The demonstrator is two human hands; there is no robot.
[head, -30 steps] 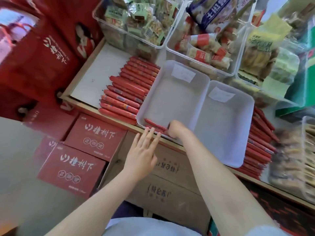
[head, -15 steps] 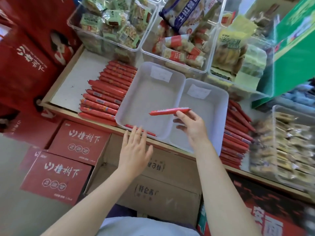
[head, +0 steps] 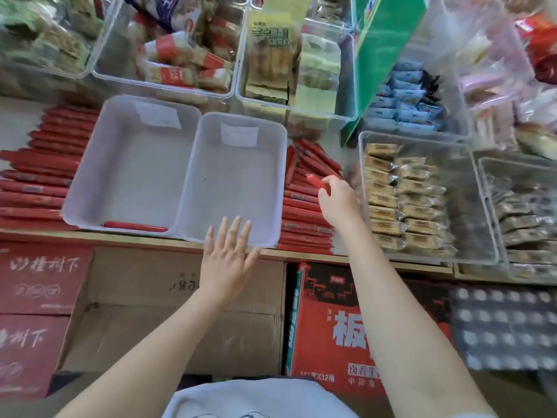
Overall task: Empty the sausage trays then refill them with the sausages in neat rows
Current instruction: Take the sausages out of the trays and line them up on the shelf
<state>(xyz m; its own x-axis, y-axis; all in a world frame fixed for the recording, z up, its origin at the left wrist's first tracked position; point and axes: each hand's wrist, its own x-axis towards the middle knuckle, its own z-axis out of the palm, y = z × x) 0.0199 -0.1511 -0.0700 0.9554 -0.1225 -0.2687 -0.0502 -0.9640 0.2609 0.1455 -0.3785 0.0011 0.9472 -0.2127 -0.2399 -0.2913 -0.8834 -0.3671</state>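
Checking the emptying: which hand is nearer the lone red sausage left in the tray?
Left. The left hand hovers just right of the lone red sausage; the right hand is beyond both trays.

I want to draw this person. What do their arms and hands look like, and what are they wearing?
Both arms are bare right up to the bottom of the picture, so no long sleeves. The left hand and right hand show no gloves, rings, watch or bracelets. A light grey-blue top shows at the bottom edge.
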